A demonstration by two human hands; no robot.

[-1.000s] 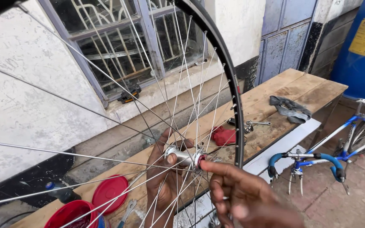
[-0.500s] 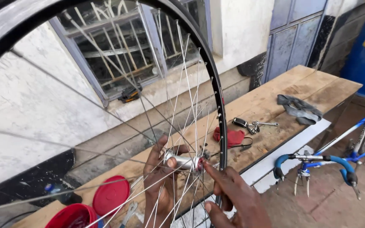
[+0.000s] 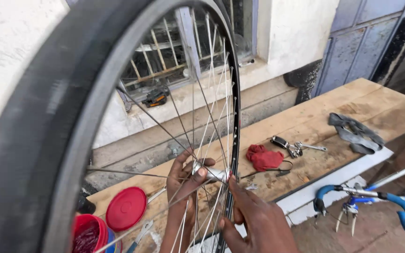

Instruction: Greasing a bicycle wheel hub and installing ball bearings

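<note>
Wheel hub: silver metal bicycle wheel hub (image 3: 210,172), at the centre of the spokes, held upright in front of me over the near edge of the workbench.
Left hand: my left hand (image 3: 183,187) reaches through the spokes from the far side; fingers curled round the hub body, thumb tip pressed on its top. Closed on the hub.
Right hand: my right hand (image 3: 254,220) sits on the near side, fingertips pinched together at the hub's axle end. I cannot tell whether anything small is between them.
Spokes: thin silver wire spokes (image 3: 212,107) fan from the hub to the rim, some crossing over both wrists.
Rim and tyre: black bicycle rim with black rubber tyre (image 3: 48,140), very close to the camera, blurred, filling the left side of the view.
Bench: long bare wooden plank workbench (image 3: 343,103) runs under the wheel to the right, against a white wall.
On bench, near: crumpled red rag (image 3: 263,158) just right of the hub; round red plastic lid (image 3: 126,208) and red tub of dark grease (image 3: 89,234) to the left.
On bench, farther: small metal tools (image 3: 296,147) beside the rag; folded black rubber strip (image 3: 357,133) well beyond.
Floor side: blue bicycle handlebar (image 3: 366,194) below the bench, right.
</note>
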